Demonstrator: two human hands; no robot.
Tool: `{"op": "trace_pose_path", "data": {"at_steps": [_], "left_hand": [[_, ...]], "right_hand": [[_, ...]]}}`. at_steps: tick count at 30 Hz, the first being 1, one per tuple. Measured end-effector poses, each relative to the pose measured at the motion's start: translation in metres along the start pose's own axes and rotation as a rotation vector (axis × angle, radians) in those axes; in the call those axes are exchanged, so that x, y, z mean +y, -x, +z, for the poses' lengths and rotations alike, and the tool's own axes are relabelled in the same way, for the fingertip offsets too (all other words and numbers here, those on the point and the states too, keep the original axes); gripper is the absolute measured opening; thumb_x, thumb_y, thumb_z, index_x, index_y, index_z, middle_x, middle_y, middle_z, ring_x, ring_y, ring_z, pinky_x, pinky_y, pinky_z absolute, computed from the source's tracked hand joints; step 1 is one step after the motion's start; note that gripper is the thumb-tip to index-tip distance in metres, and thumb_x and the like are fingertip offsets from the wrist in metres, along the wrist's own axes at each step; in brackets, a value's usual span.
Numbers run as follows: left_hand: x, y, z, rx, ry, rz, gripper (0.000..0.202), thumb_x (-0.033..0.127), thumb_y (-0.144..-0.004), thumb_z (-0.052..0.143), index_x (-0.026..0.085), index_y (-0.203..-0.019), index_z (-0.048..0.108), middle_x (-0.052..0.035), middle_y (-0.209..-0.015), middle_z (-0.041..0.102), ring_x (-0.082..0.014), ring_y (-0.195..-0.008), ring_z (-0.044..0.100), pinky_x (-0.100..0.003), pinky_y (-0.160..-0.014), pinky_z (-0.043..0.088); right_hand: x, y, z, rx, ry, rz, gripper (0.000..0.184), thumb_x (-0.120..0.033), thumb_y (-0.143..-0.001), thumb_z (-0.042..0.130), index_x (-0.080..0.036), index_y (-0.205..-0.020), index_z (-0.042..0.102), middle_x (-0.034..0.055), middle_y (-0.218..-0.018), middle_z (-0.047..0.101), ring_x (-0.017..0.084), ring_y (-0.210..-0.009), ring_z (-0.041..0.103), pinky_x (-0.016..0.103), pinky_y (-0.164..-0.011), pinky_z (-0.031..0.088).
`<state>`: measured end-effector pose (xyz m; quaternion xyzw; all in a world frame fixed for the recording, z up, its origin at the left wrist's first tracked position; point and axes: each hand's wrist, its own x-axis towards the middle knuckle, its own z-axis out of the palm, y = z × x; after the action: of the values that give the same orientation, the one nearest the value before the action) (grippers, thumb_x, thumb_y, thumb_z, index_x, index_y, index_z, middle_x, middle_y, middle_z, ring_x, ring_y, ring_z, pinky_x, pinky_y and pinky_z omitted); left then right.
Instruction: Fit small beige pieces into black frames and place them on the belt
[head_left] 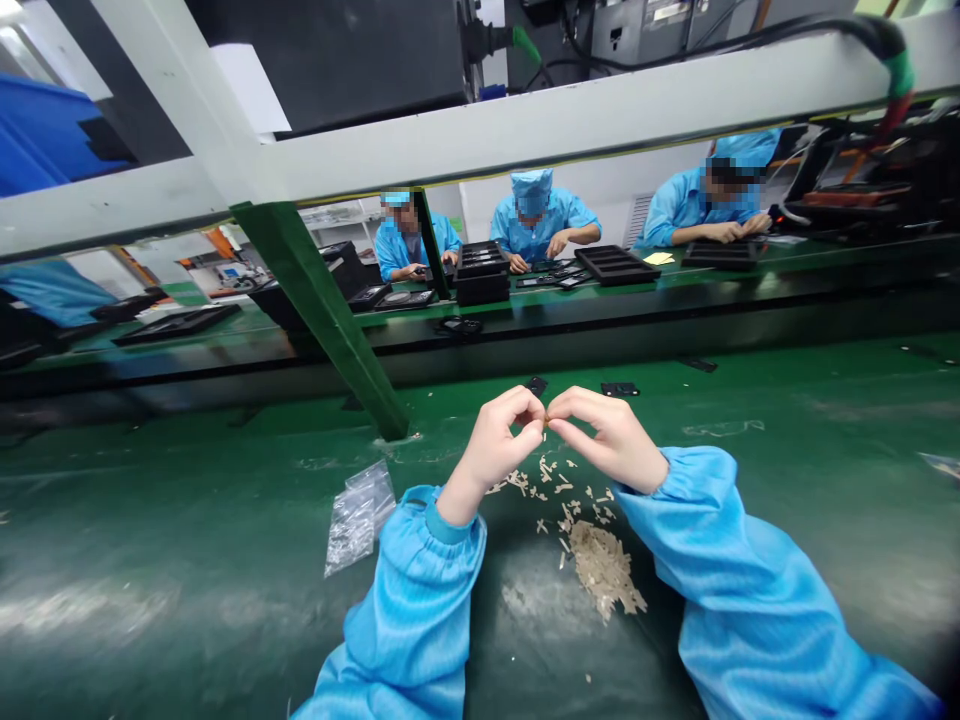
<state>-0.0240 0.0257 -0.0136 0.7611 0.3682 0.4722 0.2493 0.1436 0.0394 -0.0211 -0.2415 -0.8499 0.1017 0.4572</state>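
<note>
Just above the scattered pieces, my left hand (504, 432) and my right hand (611, 435) meet with their fingertips pinched together. Between them is a tiny brownish piece (547, 421), too small for its kind to show. Below my hands, small beige flat pieces (562, 485) lie strewn on the green work surface (247, 600). Nearer to me, more of them form a heap (602, 565) between my forearms. Both of my forearms are in blue sleeves.
Clear plastic bags (361, 515) lie left of my left wrist. Small black parts (620, 389) sit beyond my hands. A slanting green post (322, 320) stands at left, under a white beam (465, 120). Across the bench, several people in blue work near black trays (615, 265).
</note>
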Motion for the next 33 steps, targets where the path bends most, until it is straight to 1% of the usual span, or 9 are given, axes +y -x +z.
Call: {"op": "trace_pose_path", "data": {"at_steps": [6, 10, 13, 15, 17, 19, 22, 27, 33], "left_hand": [[-0.008, -0.001, -0.004, 0.035, 0.135, -0.087, 0.008, 0.019, -0.069, 0.047, 0.019, -0.062, 0.044, 0.0020, -0.062, 0.044, -0.0120, -0.060, 0.041, -0.026, -0.059, 0.035], [-0.012, -0.003, -0.005, 0.048, 0.394, -0.195, 0.005, 0.019, -0.066, 0.048, 0.018, -0.062, 0.046, 0.0028, -0.058, 0.045, -0.0110, -0.057, 0.042, -0.025, -0.057, 0.035], [-0.011, -0.003, -0.003, 0.026, 0.578, -0.287, 0.006, 0.020, -0.065, 0.051, 0.017, -0.061, 0.048, 0.0030, -0.057, 0.046, -0.0099, -0.055, 0.043, -0.024, -0.056, 0.035], [-0.009, -0.003, -0.002, 0.000, 0.664, -0.333, 0.008, 0.021, -0.065, 0.053, 0.016, -0.061, 0.048, 0.0030, -0.056, 0.047, -0.0092, -0.053, 0.043, -0.023, -0.055, 0.034], [-0.007, -0.003, -0.001, -0.022, 0.729, -0.363, 0.009, 0.021, -0.064, 0.055, 0.015, -0.061, 0.049, 0.0029, -0.056, 0.048, -0.0089, -0.053, 0.043, -0.023, -0.054, 0.033], [-0.006, -0.002, -0.001, -0.032, 0.767, -0.387, 0.009, 0.021, -0.063, 0.056, 0.015, -0.062, 0.050, 0.0027, -0.056, 0.048, -0.0087, -0.052, 0.044, -0.022, -0.054, 0.033], [-0.004, -0.002, 0.000, -0.048, 0.790, -0.419, 0.010, 0.022, -0.062, 0.057, 0.015, -0.062, 0.050, 0.0028, -0.056, 0.048, -0.0083, -0.052, 0.044, -0.022, -0.053, 0.033], [0.001, -0.002, 0.002, -0.087, 0.794, -0.463, 0.012, 0.023, -0.061, 0.058, 0.015, -0.062, 0.050, 0.0038, -0.055, 0.046, -0.0079, -0.051, 0.043, -0.021, -0.052, 0.033], [0.005, 0.000, 0.004, -0.142, 0.757, -0.479, 0.010, 0.023, -0.062, 0.055, 0.016, -0.061, 0.048, 0.0038, -0.054, 0.045, -0.0082, -0.051, 0.043, -0.022, -0.053, 0.034]], "right_hand": [[0.001, -0.001, -0.006, 0.006, 0.023, 0.004, 0.016, -0.021, -0.089, 0.047, -0.021, -0.075, 0.056, 0.0035, -0.075, 0.062, 0.015, -0.070, 0.060, 0.028, -0.065, 0.048], [-0.003, -0.001, -0.014, 0.003, 0.032, -0.012, 0.024, -0.019, -0.091, 0.041, -0.021, -0.070, 0.052, 0.0029, -0.069, 0.057, 0.014, -0.064, 0.055, 0.027, -0.060, 0.045], [-0.006, -0.001, -0.014, -0.014, 0.114, -0.065, 0.030, -0.019, -0.092, 0.037, -0.021, -0.064, 0.047, 0.0018, -0.062, 0.052, 0.013, -0.058, 0.049, 0.026, -0.056, 0.041], [-0.007, -0.001, -0.011, -0.005, 0.174, -0.103, 0.028, -0.018, -0.091, 0.040, -0.020, -0.063, 0.045, 0.0014, -0.060, 0.051, 0.013, -0.056, 0.047, 0.027, -0.054, 0.039], [-0.006, -0.001, -0.009, 0.006, 0.178, -0.139, 0.020, -0.015, -0.086, 0.045, -0.019, -0.067, 0.048, 0.0021, -0.063, 0.053, 0.014, -0.059, 0.048, 0.027, -0.056, 0.041], [-0.006, 0.000, -0.007, 0.020, 0.145, -0.169, 0.013, -0.010, -0.081, 0.046, -0.019, -0.074, 0.052, 0.0038, -0.070, 0.058, 0.015, -0.064, 0.051, 0.029, -0.060, 0.044], [-0.006, 0.001, -0.006, 0.047, 0.127, -0.212, 0.022, -0.003, -0.077, 0.041, -0.019, -0.080, 0.056, 0.0051, -0.079, 0.061, 0.016, -0.069, 0.055, 0.031, -0.063, 0.046], [-0.010, 0.001, -0.003, 0.144, 0.182, -0.220, 0.020, -0.005, -0.079, 0.049, -0.020, -0.088, 0.056, 0.0059, -0.084, 0.058, 0.017, -0.073, 0.055, 0.032, -0.063, 0.047], [-0.011, 0.000, 0.001, 0.179, 0.254, -0.240, 0.016, -0.005, -0.079, 0.050, -0.020, -0.079, 0.053, 0.0051, -0.081, 0.053, 0.017, -0.071, 0.052, 0.031, -0.061, 0.047]]}}
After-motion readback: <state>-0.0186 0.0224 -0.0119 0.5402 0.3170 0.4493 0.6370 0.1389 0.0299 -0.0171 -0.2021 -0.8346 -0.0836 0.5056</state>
